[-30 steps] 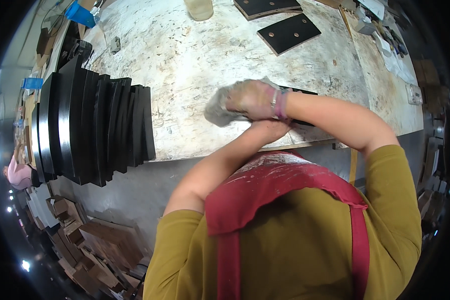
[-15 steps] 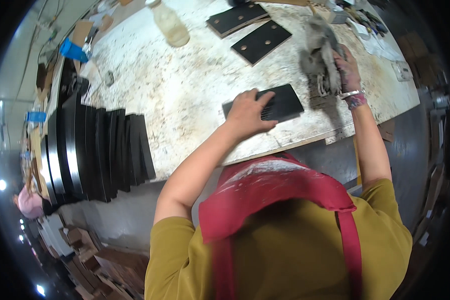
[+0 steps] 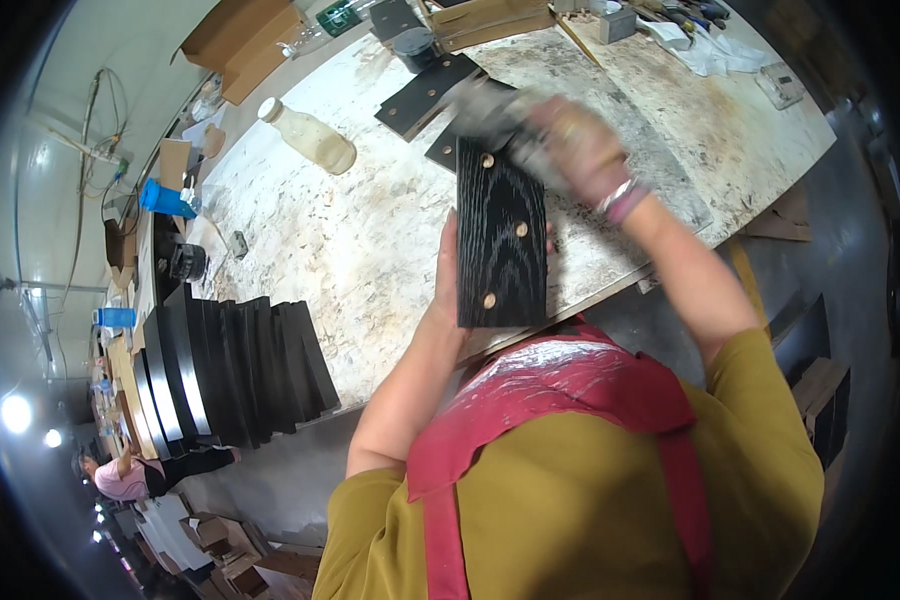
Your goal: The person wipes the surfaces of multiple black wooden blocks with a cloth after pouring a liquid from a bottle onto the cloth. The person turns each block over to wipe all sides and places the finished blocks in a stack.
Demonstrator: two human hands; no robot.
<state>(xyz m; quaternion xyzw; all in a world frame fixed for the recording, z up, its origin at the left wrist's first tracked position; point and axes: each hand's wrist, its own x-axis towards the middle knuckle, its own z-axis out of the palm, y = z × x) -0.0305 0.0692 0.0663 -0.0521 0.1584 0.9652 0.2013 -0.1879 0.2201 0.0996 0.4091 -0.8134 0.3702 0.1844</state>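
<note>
A black wood-grain board [image 3: 504, 262] with three light round holes is held tilted up near the table's front edge. My left hand [image 3: 448, 270] is closed on it, thumb along the left edge and fingertips showing at the right edge. My right hand [image 3: 582, 150], smeared by motion, grips a grey rag [image 3: 490, 108] at the board's upper end. Whether the rag touches the board is hard to tell. Behind it lie more black boards with holes, one [image 3: 425, 98] farther back and another [image 3: 444, 152] partly hidden by the held board and rag.
A row of black panels [image 3: 235, 370] stands at the table's left front. A cloudy bottle [image 3: 310, 138] lies toward the back left of the stained white table [image 3: 370, 220]. At the back are a dark jar [image 3: 415, 48], a wooden box [image 3: 500, 25] and tools [image 3: 685, 15]. Another person [image 3: 125, 478] is far left.
My left hand has lifted the board from the table and tilted it up, its holed face now showing. The rag in my right hand has moved left to the board's top. The view has shifted.
</note>
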